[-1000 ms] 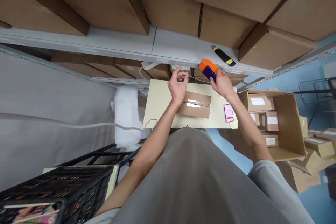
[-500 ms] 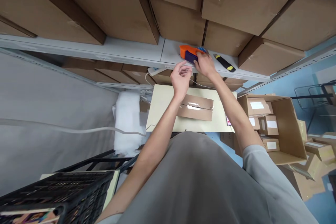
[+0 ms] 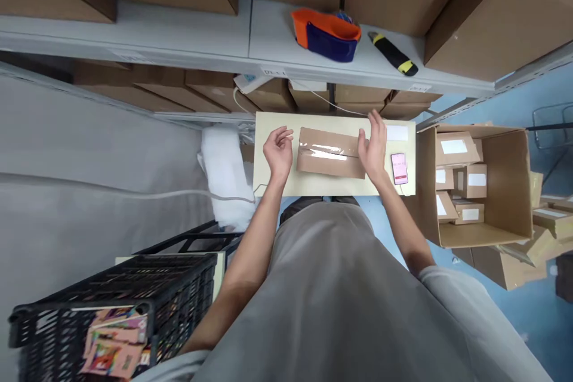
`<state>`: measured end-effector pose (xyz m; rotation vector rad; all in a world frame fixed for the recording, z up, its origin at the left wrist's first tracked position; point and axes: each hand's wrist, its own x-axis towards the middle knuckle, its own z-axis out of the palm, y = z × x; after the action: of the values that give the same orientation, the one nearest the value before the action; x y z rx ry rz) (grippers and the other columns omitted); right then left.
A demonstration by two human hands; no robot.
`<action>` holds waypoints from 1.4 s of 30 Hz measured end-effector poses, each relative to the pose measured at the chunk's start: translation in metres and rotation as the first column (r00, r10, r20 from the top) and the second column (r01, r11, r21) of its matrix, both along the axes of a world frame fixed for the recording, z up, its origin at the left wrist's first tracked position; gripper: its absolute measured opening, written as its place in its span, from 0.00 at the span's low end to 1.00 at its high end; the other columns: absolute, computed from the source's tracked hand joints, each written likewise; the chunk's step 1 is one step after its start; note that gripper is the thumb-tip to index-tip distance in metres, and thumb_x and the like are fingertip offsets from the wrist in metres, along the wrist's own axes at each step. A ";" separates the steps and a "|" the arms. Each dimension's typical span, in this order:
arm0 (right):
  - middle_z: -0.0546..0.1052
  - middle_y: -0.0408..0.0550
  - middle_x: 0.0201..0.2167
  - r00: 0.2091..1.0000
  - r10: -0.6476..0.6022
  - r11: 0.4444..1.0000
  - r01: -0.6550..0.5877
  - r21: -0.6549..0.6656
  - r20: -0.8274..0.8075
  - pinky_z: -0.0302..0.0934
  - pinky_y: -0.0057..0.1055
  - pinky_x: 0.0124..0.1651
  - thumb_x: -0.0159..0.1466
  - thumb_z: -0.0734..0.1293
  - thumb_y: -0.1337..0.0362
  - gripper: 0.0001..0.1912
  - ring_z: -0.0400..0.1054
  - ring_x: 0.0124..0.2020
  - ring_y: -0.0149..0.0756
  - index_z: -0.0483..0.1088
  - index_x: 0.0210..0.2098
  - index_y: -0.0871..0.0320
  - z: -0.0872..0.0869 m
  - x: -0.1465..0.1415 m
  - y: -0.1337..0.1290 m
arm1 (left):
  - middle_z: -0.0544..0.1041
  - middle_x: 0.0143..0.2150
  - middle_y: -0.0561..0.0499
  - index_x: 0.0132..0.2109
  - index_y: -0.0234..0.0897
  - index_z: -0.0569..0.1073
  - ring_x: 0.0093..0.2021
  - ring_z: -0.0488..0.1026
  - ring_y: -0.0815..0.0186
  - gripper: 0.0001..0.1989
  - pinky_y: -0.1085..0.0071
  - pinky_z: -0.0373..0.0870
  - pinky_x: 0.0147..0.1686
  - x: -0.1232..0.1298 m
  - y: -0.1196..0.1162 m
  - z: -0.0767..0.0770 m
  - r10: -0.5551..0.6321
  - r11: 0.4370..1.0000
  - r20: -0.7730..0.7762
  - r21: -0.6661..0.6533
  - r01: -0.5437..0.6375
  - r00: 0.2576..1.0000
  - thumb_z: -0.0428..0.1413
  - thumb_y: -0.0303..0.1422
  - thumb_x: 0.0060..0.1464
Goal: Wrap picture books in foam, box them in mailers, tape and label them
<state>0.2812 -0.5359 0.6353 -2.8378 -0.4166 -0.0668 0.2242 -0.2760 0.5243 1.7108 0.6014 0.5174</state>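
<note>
A long cardboard box (image 3: pixel 331 153) with shiny clear tape along its seam lies on the pale work table (image 3: pixel 273 182). Beside its left end is my left hand (image 3: pixel 278 152), fingers loosely curled and apart, holding nothing. My right hand (image 3: pixel 373 146) is at the box's right end with fingers stretched, thumb spread and nothing in its grasp; whether it touches the box I cannot tell. On the shelf above, an orange and dark blue tape dispenser (image 3: pixel 329 36) rests near a black and yellow utility knife (image 3: pixel 394 54).
To the right of the table stands a large open carton (image 3: pixel 508 182) with several small labelled boxes in it. A lit phone (image 3: pixel 399 168) and a white label (image 3: pixel 397 133) lie at the table's right end. Black plastic crates (image 3: pixel 179 292) and white wrap (image 3: pixel 226 176) are at left.
My right hand has let go of the tape dispenser, which stays on the shelf. Both hands have come down to the ends of the cardboard box, and the view has shifted.
</note>
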 end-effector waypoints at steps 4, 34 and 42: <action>0.53 0.69 0.86 0.953 -0.152 0.988 0.148 -0.036 -0.263 0.52 0.53 0.85 0.83 0.47 0.51 0.40 0.49 0.87 0.52 0.40 0.87 0.66 -0.050 -0.058 -0.011 | 0.81 0.68 0.33 0.67 0.37 0.77 0.63 0.83 0.50 0.24 0.52 0.79 0.66 -0.023 -0.020 -0.035 -0.056 0.992 -0.169 0.106 0.075 0.984 0.63 0.36 0.66; 0.85 0.58 0.50 0.964 -0.242 0.707 0.251 0.661 -0.108 0.74 0.40 0.50 0.76 0.65 0.48 0.22 0.77 0.45 0.44 0.82 0.51 0.58 -0.109 -0.031 -0.035 | 0.87 0.51 0.42 0.50 0.36 0.86 0.45 0.84 0.59 0.13 0.63 0.84 0.52 -0.020 0.016 -0.024 -0.040 0.999 -0.089 -0.010 0.039 0.995 0.63 0.32 0.60; 0.87 0.56 0.45 0.920 -0.261 0.715 0.387 0.582 -0.291 0.72 0.36 0.47 0.68 0.70 0.53 0.14 0.77 0.40 0.41 0.79 0.43 0.57 -0.123 -0.046 -0.013 | 0.86 0.40 0.48 0.42 0.38 0.78 0.43 0.86 0.61 0.06 0.67 0.82 0.50 -0.051 0.032 -0.046 0.009 0.997 -0.252 -0.074 -0.028 0.968 0.63 0.28 0.56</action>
<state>0.2348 -0.5487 0.5124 -2.1757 0.1488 -0.0023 0.1732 -0.2437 0.4780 1.7109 0.8094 0.2873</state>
